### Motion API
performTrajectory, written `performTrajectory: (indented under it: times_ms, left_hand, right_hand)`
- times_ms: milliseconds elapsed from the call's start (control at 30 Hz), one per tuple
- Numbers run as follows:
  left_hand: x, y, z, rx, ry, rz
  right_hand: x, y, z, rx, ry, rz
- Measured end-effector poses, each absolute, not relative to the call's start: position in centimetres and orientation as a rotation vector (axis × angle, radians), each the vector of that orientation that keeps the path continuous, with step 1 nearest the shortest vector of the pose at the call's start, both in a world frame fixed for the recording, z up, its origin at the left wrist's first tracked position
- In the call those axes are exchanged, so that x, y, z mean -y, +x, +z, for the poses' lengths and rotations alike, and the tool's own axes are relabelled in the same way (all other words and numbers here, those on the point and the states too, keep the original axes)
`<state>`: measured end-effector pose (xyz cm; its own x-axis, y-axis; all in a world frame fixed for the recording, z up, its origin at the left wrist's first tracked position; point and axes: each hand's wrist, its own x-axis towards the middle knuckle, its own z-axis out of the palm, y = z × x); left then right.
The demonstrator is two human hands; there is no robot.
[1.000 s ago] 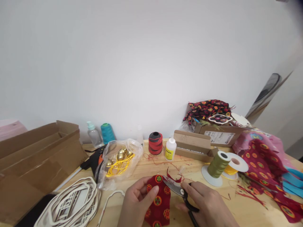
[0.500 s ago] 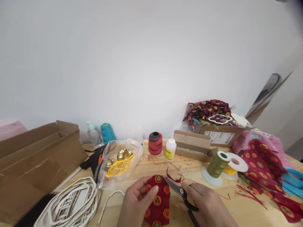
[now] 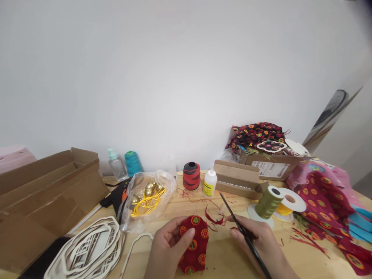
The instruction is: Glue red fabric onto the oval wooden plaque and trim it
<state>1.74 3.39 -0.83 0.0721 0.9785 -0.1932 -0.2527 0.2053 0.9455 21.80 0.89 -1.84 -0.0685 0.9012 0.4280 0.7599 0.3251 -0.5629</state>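
A wooden table (image 3: pixel 219 254) bears a red-and-black thread cone (image 3: pixel 191 179), white bottle (image 3: pixel 209 184) and olive spool (image 3: pixel 269 203)

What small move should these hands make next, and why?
Perhaps the right hand should swing the scissors toward the edge of the red patterned fabric: the left hand is gripping that fabric, while the scissors are apart from it, their tip pointing away.

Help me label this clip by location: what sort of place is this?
Probably a sewing or craft workspace, judging by the olive-green thread spool, the teal thread cone and the red floral fabric held in the left hand.
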Motion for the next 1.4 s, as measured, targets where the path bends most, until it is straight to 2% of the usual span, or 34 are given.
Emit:
performTrajectory:
  times_ms: [467,767,1033,1400]
  left_hand:
    - [-3.1,1.3,-0.5,-1.094,0.974,1.174]
    - [-2.7,0.9,-0.3,-1.079,1.727,1.173]
    - [-2.6,0.5,-0.2,-1.09,1.93,0.98]
    - [-2.5,0.2,-0.3,-1.093,1.948,0.882]
  right_hand:
    - [-1.0,22.0,-2.7,1.853,-1.321,0.202]
    - [0.3,21.5,-0.4,2.098,-1.181,0.236]
    - [1.0,21.6,1.8,2.358,-1.328,-0.158]
    - [1.2,21.3,2.6,2.459,-1.295,-0.278]
